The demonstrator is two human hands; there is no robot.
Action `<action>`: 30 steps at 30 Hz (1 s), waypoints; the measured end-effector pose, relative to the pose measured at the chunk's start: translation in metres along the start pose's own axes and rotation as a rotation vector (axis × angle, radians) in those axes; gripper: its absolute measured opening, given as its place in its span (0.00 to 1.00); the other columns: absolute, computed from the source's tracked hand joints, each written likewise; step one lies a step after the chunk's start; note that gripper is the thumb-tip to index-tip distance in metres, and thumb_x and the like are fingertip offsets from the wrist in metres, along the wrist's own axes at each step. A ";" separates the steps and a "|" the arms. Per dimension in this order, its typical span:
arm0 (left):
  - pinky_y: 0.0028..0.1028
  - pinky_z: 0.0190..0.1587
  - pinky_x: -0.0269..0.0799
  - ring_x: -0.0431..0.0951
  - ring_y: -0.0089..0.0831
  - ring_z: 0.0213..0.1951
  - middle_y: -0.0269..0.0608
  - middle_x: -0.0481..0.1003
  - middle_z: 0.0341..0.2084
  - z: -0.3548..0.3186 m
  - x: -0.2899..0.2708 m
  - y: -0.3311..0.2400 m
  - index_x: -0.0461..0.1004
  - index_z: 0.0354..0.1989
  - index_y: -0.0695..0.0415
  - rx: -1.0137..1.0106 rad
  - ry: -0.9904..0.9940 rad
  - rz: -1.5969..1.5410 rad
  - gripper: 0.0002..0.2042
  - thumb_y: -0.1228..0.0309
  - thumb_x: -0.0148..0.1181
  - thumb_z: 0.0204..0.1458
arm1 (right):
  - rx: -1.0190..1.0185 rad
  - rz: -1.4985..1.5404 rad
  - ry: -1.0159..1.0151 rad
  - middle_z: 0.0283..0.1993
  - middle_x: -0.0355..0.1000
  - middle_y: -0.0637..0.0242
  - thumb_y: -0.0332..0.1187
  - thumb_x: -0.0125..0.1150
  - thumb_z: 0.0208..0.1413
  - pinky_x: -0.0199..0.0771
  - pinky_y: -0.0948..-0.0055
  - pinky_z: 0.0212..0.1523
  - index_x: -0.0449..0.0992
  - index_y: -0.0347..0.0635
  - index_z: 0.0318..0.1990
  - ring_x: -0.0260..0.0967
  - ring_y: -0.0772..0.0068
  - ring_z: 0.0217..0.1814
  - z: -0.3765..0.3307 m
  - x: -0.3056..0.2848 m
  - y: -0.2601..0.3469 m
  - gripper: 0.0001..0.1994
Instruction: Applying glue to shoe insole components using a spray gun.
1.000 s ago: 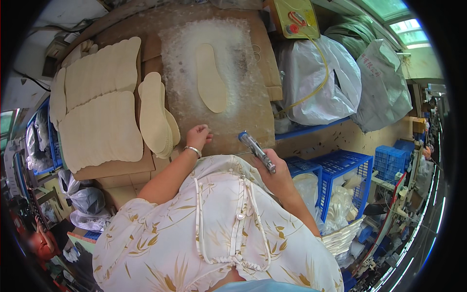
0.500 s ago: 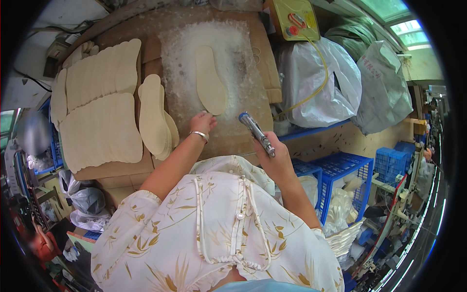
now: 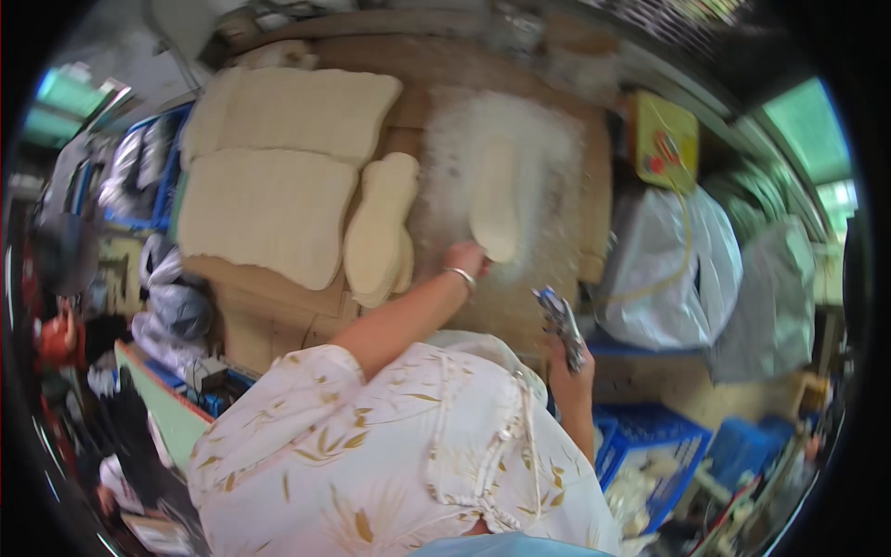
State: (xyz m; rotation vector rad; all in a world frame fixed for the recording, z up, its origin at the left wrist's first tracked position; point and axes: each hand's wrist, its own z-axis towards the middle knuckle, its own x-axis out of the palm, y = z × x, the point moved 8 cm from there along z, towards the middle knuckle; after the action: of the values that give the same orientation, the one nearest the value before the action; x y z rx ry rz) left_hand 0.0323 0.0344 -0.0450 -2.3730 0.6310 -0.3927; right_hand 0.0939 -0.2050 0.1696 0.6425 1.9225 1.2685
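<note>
A pale shoe-sole-shaped piece lies on a patch of white powdery coating on the brown cardboard-covered bench. My left hand, with a bracelet on the wrist, grips the near end of that sole. My right hand is pulled back near my chest, closed on a metal spray gun that points up toward the bench. A stack of similar soles lies just left of my left hand.
Two large beige cut sheets cover the left of the bench. A yellow box and grey plastic bags stand to the right. Blue crates sit low on the right. Clutter and bags fill the left floor.
My left hand has reached forward from the bench edge and taken hold of the sole's near end. The view has swung and blurred. The spray gun has stayed near my chest.
</note>
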 end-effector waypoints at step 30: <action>0.22 0.28 0.77 0.77 0.22 0.27 0.34 0.76 0.28 0.063 -0.590 -0.394 0.76 0.47 0.58 0.710 -0.444 -0.165 0.13 0.73 0.59 0.52 | 0.084 -0.182 -0.107 0.25 0.70 0.72 0.34 0.55 0.60 0.53 0.79 0.17 0.76 0.37 0.39 0.56 0.87 0.18 0.033 0.140 0.022 0.09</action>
State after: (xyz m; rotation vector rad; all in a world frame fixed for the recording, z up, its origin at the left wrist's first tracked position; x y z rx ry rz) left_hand -0.3032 0.6467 0.0970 -1.7383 0.0581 -0.1135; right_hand 0.0360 -0.0752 0.1401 0.5524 1.9061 1.0249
